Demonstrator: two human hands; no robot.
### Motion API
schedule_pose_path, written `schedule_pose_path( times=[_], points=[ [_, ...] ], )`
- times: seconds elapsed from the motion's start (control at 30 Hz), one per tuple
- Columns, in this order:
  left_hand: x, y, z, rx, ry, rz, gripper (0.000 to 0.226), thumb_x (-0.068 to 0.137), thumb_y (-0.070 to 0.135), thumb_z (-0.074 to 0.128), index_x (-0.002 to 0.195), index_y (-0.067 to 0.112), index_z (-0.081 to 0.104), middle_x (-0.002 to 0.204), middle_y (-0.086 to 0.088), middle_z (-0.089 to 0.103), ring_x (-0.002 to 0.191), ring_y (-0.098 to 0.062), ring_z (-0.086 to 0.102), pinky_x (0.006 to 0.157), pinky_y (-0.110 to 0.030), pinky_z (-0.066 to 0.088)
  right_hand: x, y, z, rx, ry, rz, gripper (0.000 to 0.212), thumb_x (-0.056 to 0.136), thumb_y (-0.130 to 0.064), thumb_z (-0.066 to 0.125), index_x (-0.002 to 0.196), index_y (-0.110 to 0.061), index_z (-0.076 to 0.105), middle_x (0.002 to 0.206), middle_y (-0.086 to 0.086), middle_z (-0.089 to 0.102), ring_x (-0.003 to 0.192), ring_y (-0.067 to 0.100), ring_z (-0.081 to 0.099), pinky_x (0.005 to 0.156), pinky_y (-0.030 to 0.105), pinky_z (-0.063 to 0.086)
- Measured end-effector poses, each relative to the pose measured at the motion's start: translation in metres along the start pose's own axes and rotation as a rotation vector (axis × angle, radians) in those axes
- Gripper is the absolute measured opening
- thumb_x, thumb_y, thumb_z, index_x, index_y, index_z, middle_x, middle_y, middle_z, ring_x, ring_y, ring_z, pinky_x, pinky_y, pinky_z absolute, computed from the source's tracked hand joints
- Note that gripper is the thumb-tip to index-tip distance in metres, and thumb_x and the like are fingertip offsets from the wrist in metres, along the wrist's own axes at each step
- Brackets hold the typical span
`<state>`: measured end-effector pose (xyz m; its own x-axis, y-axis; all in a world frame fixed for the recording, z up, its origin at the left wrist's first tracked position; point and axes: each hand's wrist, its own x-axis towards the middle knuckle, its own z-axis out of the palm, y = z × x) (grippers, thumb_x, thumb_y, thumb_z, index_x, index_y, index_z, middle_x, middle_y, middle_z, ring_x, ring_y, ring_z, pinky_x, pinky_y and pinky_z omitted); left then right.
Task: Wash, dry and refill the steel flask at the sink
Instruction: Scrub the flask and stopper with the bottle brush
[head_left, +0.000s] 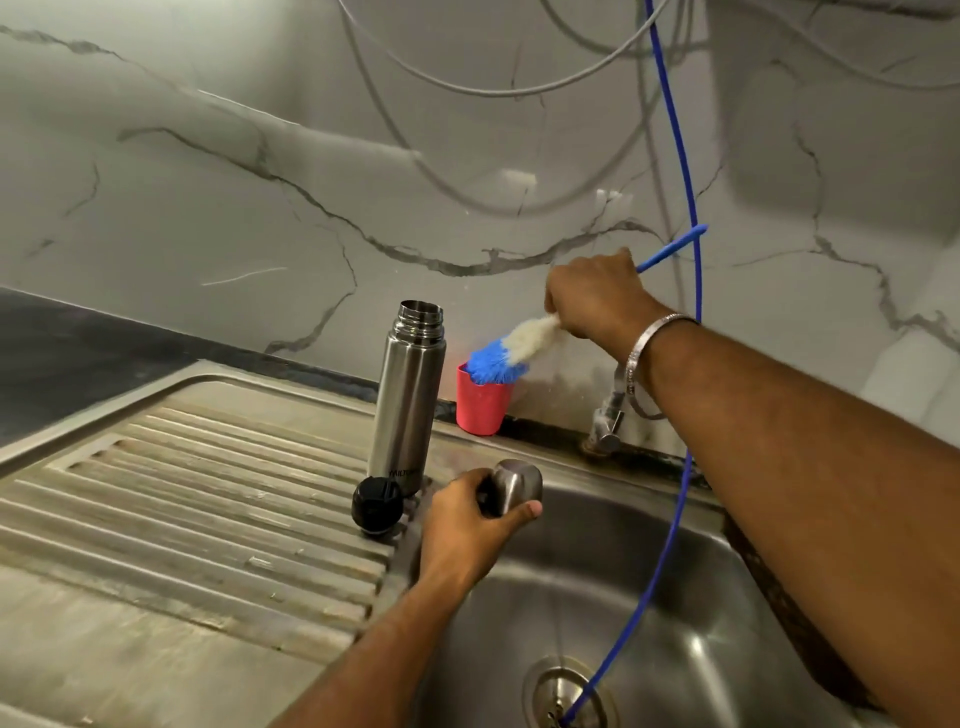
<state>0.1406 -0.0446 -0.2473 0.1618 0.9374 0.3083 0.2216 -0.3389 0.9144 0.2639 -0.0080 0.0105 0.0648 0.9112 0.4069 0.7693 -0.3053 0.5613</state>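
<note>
The steel flask (408, 395) stands upright and uncapped on the drainboard beside the sink basin (649, 597). Its black stopper (377, 505) lies at its foot. My left hand (470, 525) grips the flask's steel cup lid (514, 486) over the basin's left edge. My right hand (597, 299) holds a bottle brush (511, 351) by its blue handle, raised near the wall. The brush's blue and white bristles hang just over a pink cup (482, 402).
A tap (605, 423) sits at the back rim under my right forearm. A thin blue hose (675, 493) runs down the wall into the drain (563, 693). Grey cables loop on the marble wall. The ribbed drainboard (208, 509) spreads left.
</note>
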Motion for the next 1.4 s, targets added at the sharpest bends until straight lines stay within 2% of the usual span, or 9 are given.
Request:
schedule_pose_path(
  times=[0.13, 0.33, 0.57, 0.77, 0.97, 1.07, 1.17, 1.23, 1.4],
  points=[
    [0.001, -0.003, 0.006, -0.001, -0.020, 0.017, 0.054, 0.064, 0.057, 0.089, 0.108, 0.029, 0.074, 0.093, 0.016, 0.075, 0.086, 0.004, 0.069, 0.080, -0.020, 0.057, 0.017, -0.017, 0.003, -0.106, 0.065, -0.016, 0.020, 0.097, -0.015, 0.052, 0.108, -0.021, 0.068, 0.110, 0.004, 0.071, 0.108, 0.031, 0.064, 0.113, 0.054, 0.025],
    [0.003, -0.007, 0.009, -0.018, -0.039, 0.020, 0.059, 0.062, 0.061, 0.086, 0.110, 0.029, 0.074, 0.094, 0.017, 0.075, 0.087, 0.005, 0.069, 0.081, -0.024, 0.059, 0.027, -0.042, 0.029, -0.286, 0.105, -0.115, 0.013, 0.098, -0.024, 0.058, 0.104, -0.022, 0.070, 0.106, 0.002, 0.073, 0.118, 0.031, 0.058, 0.115, 0.054, 0.023],
    [0.004, -0.003, 0.009, -0.012, -0.029, -0.005, 0.051, 0.065, 0.057, 0.088, 0.107, 0.033, 0.073, 0.092, 0.017, 0.073, 0.085, 0.004, 0.067, 0.078, -0.022, 0.057, 0.020, -0.043, 0.054, -0.201, 0.274, -0.143, 0.019, 0.090, -0.024, 0.069, 0.109, -0.024, 0.070, 0.110, 0.002, 0.069, 0.124, 0.027, 0.051, 0.120, 0.061, 0.013],
    [0.003, 0.003, 0.006, -0.003, -0.021, 0.005, 0.053, 0.068, 0.055, 0.088, 0.111, 0.028, 0.073, 0.096, 0.015, 0.074, 0.087, 0.002, 0.068, 0.082, -0.022, 0.057, -0.021, -0.039, 0.055, 0.077, 0.461, -0.248, 0.058, 0.084, -0.011, 0.070, 0.139, -0.015, 0.052, 0.137, 0.010, 0.056, 0.139, 0.031, 0.040, 0.118, 0.058, 0.018],
    [-0.011, 0.023, -0.006, 0.001, 0.031, 0.023, 0.054, 0.066, 0.052, 0.091, 0.110, 0.026, 0.073, 0.093, 0.015, 0.075, 0.085, 0.003, 0.069, 0.083, -0.028, 0.060, -0.112, -0.056, 0.061, 0.552, 0.312, -0.044, 0.047, 0.091, -0.032, 0.066, 0.137, -0.029, 0.056, 0.123, -0.003, 0.065, 0.112, 0.020, 0.055, 0.093, 0.038, 0.044],
    [-0.027, 0.039, -0.026, 0.015, 0.066, 0.079, 0.047, 0.069, 0.050, 0.088, 0.107, 0.028, 0.073, 0.087, 0.012, 0.074, 0.079, 0.000, 0.069, 0.078, -0.033, 0.061, -0.158, -0.072, 0.067, 1.008, 0.128, 0.162, 0.045, 0.092, -0.052, 0.063, 0.131, -0.031, 0.065, 0.116, -0.006, 0.071, 0.105, 0.015, 0.064, 0.089, 0.034, 0.052],
    [-0.046, 0.046, -0.057, 0.171, 0.004, 0.077, 0.052, 0.069, 0.058, 0.086, 0.112, 0.031, 0.071, 0.093, 0.014, 0.071, 0.084, 0.001, 0.066, 0.080, -0.028, 0.059, -0.193, -0.091, 0.063, 1.493, 0.035, 0.281, 0.032, 0.087, -0.050, 0.073, 0.110, -0.029, 0.075, 0.097, -0.012, 0.074, 0.094, 0.004, 0.069, 0.083, 0.027, 0.056],
    [-0.056, 0.045, -0.082, 0.320, -0.014, 0.051, 0.057, 0.063, 0.064, 0.086, 0.109, 0.033, 0.071, 0.091, 0.016, 0.069, 0.082, 0.002, 0.063, 0.078, -0.028, 0.059, -0.206, -0.109, 0.059, 1.646, -0.008, 0.279, 0.018, 0.084, -0.047, 0.077, 0.090, -0.031, 0.077, 0.083, -0.013, 0.075, 0.084, 0.002, 0.071, 0.081, 0.035, 0.061],
    [-0.078, 0.035, -0.156, 0.568, -0.003, -0.042, 0.066, 0.058, 0.068, 0.087, 0.108, 0.029, 0.071, 0.099, 0.013, 0.071, 0.086, -0.004, 0.064, 0.064, -0.021, 0.044, -0.215, -0.165, 0.029, 1.769, -0.077, 0.160, 0.031, 0.082, -0.050, 0.078, 0.082, -0.019, 0.079, 0.072, -0.004, 0.075, 0.070, 0.014, 0.073, 0.071, 0.046, 0.060]
  ],
)
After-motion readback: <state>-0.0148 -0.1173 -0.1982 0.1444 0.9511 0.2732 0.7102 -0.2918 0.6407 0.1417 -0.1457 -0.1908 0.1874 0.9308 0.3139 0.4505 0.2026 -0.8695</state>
